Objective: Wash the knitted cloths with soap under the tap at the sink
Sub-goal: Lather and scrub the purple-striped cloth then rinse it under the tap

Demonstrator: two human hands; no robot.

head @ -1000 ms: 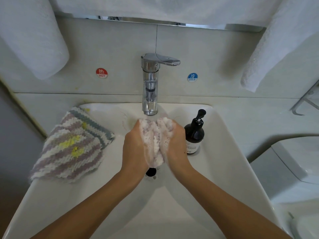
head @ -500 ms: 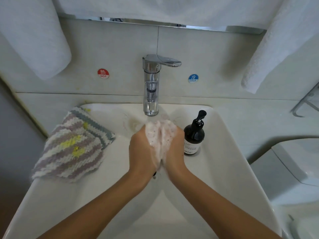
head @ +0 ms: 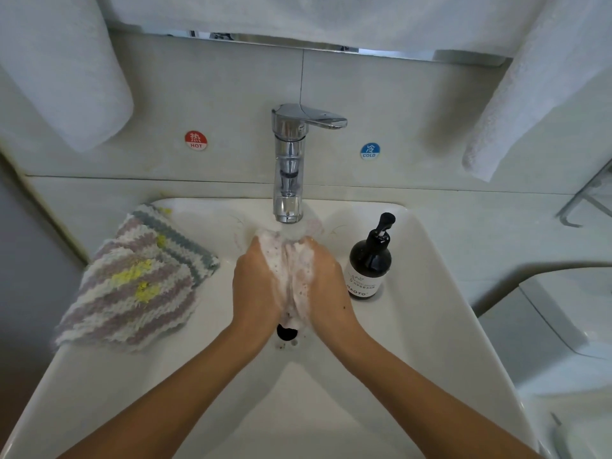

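Note:
A soapy, pale pink-and-white knitted cloth (head: pixel 287 270) is bunched between my two hands under the chrome tap (head: pixel 288 167), and water runs onto its top. My left hand (head: pixel 255 286) grips the cloth's left side; my right hand (head: pixel 326 284) grips its right side. Foam covers the cloth and my fingers. Two striped knitted cloths (head: pixel 132 286) lie stacked on the sink's left rim, with pink, white, grey and yellow yarn. A dark soap pump bottle (head: pixel 369 263) stands on the right of the white sink (head: pixel 430 326), beside my right hand.
The drain hole (head: pixel 286 332) lies just below my hands. White towels hang at the upper left (head: pixel 59 71) and upper right (head: pixel 516 94). Hot (head: pixel 195 140) and cold (head: pixel 370 151) stickers sit on the wall beside the tap. A white toilet (head: pixel 563 326) stands at right.
My hands have rubbed the cloth together and shifted it slightly toward the tap; it is more compressed and foamier than a second ago.

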